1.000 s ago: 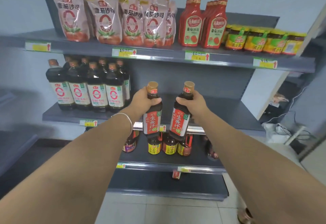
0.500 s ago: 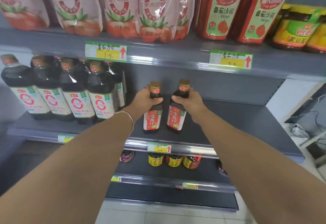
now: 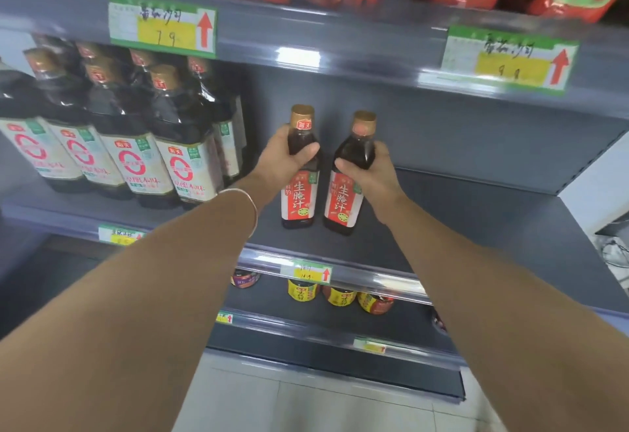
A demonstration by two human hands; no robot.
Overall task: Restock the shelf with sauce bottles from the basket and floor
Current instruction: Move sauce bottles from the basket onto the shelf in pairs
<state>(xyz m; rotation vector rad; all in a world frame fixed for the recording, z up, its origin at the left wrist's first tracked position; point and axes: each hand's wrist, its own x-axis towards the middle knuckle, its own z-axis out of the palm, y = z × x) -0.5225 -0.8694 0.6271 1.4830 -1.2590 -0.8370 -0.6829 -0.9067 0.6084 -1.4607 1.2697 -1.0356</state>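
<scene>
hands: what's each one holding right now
Left hand: grips the left sauce bottle near its neck.
Right hand: grips the right sauce bottle.

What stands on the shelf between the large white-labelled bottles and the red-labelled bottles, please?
Nothing: the head view shows bare shelf there, crossed only by the left hand gripping its red-labelled bottle.

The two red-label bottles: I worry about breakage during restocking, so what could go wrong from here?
1. The right bottle leans in the right hand; released before its base sits flat on the shelf, it might topple.
2. It stands close beside the left bottle, gripped by the left hand, so the two could knock together.
3. The large dark bottles stand just left of that hand; a careless withdrawal may nudge them.
</scene>
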